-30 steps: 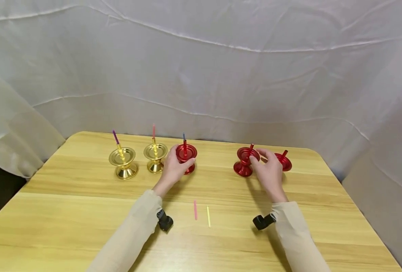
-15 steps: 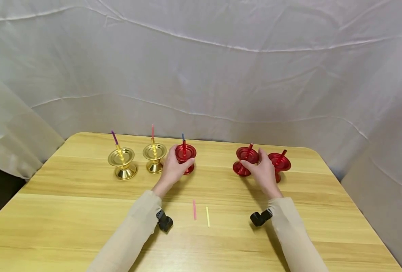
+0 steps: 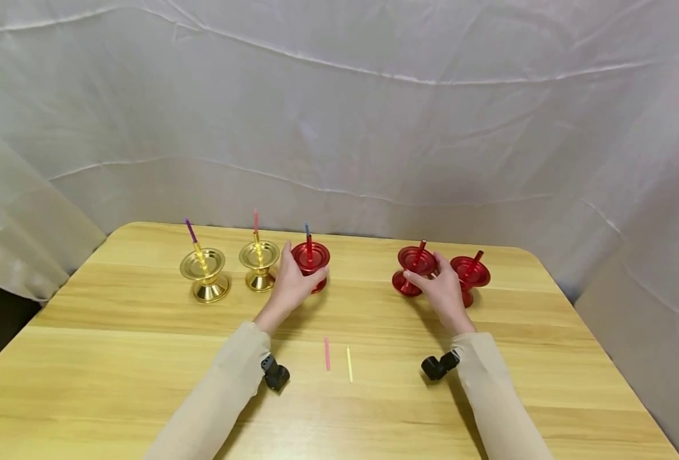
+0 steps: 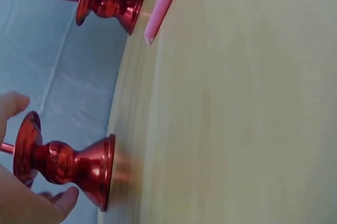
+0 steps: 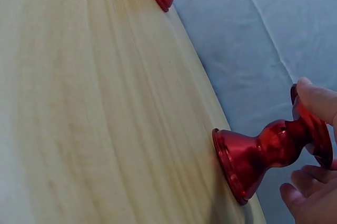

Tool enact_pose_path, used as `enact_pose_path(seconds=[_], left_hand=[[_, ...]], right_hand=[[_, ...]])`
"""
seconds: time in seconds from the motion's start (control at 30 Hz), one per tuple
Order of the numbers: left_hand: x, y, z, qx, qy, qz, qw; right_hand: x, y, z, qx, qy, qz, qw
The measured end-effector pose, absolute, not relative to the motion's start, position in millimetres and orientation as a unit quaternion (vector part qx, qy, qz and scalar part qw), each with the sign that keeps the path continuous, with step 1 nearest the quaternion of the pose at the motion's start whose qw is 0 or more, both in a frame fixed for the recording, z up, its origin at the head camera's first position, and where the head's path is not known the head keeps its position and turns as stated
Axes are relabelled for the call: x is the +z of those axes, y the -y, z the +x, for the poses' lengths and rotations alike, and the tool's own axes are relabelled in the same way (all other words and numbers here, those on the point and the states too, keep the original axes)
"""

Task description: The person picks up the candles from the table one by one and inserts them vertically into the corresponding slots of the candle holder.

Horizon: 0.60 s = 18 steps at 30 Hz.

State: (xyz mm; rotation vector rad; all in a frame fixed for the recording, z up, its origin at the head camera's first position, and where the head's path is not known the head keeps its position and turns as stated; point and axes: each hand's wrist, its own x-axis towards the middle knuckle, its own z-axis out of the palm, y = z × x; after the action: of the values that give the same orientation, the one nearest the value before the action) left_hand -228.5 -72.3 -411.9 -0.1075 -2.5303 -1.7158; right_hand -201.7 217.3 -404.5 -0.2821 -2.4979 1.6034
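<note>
My left hand curves around the dish of a shiny red candle holder, with a blue candle upright in its stem. The left wrist view has the thumb at this holder's rim and fingers under the dish. Over to the right, my right hand holds a second red candle holder by its dish, the thumb on the rim and other fingers below. No candle shows above that holder's red tube. Another red holder, its tube also without a candle, stands just right of this hand.
Two gold candle holders stand at left, one with a purple candle, the other with a pink candle. A pink candle and a yellow candle lie mid-table. Pale cloth hangs behind the wooden table.
My right hand has moved left, off the rightmost red holder and around the dish of the one beside it. The left hand has stayed at its holder.
</note>
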Motion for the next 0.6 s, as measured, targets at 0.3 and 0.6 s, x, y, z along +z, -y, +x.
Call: enact_pose_path(seconds=[0.3, 0.6], left_hand=[[-404, 65, -196, -0.514, 0.853, -0.036, 0.088], [-382, 87, -156, -0.470, 0.880, -0.073, 0.000]], right_hand=[[-405, -218, -204, 0.571, 0.810, -0.105, 0.075], [-402, -218, -204, 0.551, 0.825, -0.109, 0.063]])
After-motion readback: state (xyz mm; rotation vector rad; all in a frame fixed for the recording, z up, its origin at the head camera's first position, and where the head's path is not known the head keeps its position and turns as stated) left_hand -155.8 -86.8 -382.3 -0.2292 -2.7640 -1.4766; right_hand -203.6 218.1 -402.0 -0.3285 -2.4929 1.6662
